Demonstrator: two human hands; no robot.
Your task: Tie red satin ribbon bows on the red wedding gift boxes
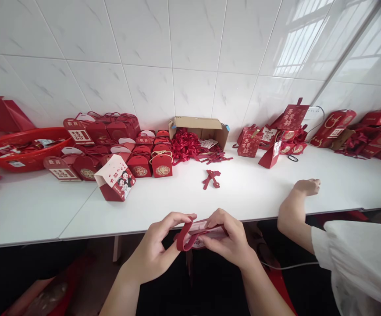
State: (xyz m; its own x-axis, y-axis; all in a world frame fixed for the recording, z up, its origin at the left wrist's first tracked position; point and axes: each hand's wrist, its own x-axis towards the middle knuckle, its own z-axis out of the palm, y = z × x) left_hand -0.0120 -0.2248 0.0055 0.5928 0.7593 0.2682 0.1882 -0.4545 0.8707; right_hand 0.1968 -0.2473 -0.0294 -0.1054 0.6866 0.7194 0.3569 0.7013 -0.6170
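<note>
Just off the table's front edge, both hands hold a red folded paper box [206, 235] with a pale inside. My left hand [164, 245] pinches a curved red strip at the box's left end between thumb and fingers. On the right side, my right hand [228, 239] grips the box, with its thumb at the opening and its fingers over the far side. Several small red cut-out pieces [211, 179] lie on the white table [164, 202] beyond the hands. A red and cream box with printed figures [115, 177] stands to the left.
Rows of red boxes [140, 164] stand at the back left beside a red basin [22, 164]. A cardboard box [221, 131] with red ribbons [185, 145] is by the wall. At right, another person's hand [307, 187] rests over the table, near more red boxes [249, 141].
</note>
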